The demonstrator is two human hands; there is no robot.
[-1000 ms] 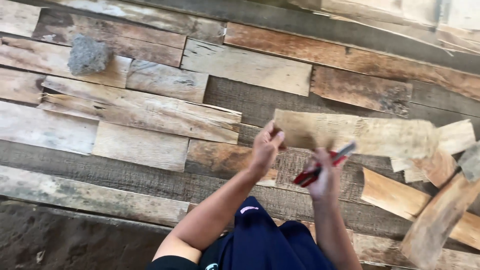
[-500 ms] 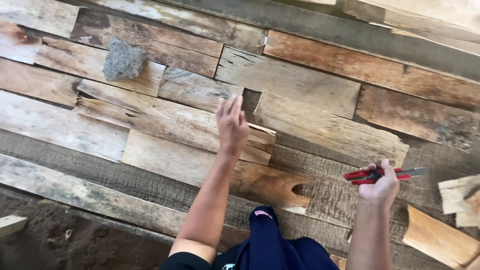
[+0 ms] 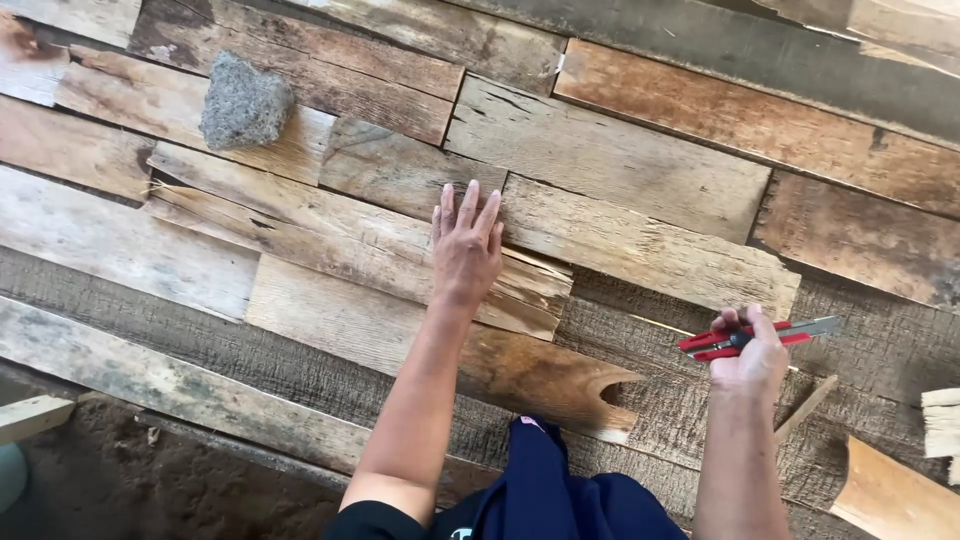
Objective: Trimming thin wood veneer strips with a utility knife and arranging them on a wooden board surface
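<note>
From where I watch, a grey stone (image 3: 245,100) sits at far left on the patchwork of weathered planks (image 3: 620,165). Nearer the middle, the left hand (image 3: 465,245) lies flat, fingers straight and close together, palm down on a pale split board (image 3: 350,235). Below it a dark leg in blue cloth (image 3: 560,490) shows. To the right, the right hand (image 3: 750,350) is closed around a red utility knife (image 3: 760,337), blade pointing right, just above the boards.
</note>
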